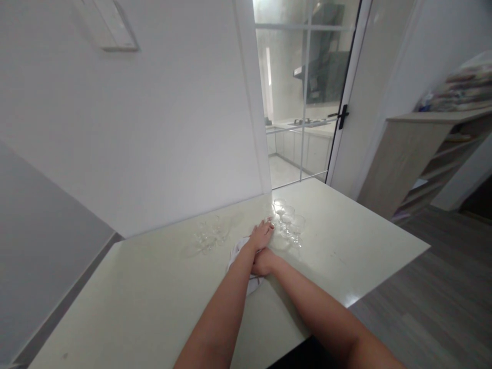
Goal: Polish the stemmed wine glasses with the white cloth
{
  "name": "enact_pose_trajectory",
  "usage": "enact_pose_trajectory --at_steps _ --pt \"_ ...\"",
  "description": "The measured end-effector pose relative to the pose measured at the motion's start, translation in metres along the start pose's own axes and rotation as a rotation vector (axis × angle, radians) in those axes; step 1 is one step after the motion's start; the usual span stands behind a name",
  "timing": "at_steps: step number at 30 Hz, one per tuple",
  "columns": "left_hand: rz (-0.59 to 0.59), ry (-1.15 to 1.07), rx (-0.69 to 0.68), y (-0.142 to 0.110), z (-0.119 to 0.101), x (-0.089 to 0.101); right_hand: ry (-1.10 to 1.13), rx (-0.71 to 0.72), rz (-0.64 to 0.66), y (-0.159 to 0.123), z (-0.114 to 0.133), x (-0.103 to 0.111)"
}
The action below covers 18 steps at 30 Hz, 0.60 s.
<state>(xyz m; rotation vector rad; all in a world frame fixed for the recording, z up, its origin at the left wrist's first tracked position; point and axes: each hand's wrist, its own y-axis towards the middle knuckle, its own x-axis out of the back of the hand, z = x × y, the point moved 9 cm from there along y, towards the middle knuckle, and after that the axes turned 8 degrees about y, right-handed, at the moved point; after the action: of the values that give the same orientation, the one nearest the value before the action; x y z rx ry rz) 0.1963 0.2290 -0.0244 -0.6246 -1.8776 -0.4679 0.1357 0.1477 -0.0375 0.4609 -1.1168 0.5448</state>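
Note:
My left hand (pixel 263 235) lies flat on the pale table (pixel 346 256) with its fingers stretched out, and the fingertips almost reach a row of clear stemmed glasses (pixel 288 215). Its wrist crosses over my right hand (pixel 263 264), which is curled closed and pressed on a crumpled white cloth (pixel 235 254). The cloth shows on both sides of my left forearm. A second group of clear glasses (pixel 209 237) stands to the left of the hands, close to the wall. These are hard to make out against the table.
The table meets a white wall (pixel 154 143) along its far left edge. Behind it a glass door (pixel 307 92) with a black handle looks into a kitchen. A wooden shelf unit (pixel 423 154) stands at the right on grey plank flooring.

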Motion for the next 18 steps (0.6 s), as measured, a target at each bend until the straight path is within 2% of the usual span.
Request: enact_pose_trajectory --at_steps 8,12,18 --pt "-0.083 0.065 0.034 -0.001 -0.003 0.014 0.013 0.066 -0.069 0.004 0.006 0.005" --pt "-0.150 0.108 0.098 -0.008 -0.002 0.024 -0.023 0.141 -0.029 0.010 0.009 -0.002" --pt "-0.219 0.167 0.223 -0.028 0.003 0.032 -0.025 0.082 0.032 0.009 0.005 -0.006"
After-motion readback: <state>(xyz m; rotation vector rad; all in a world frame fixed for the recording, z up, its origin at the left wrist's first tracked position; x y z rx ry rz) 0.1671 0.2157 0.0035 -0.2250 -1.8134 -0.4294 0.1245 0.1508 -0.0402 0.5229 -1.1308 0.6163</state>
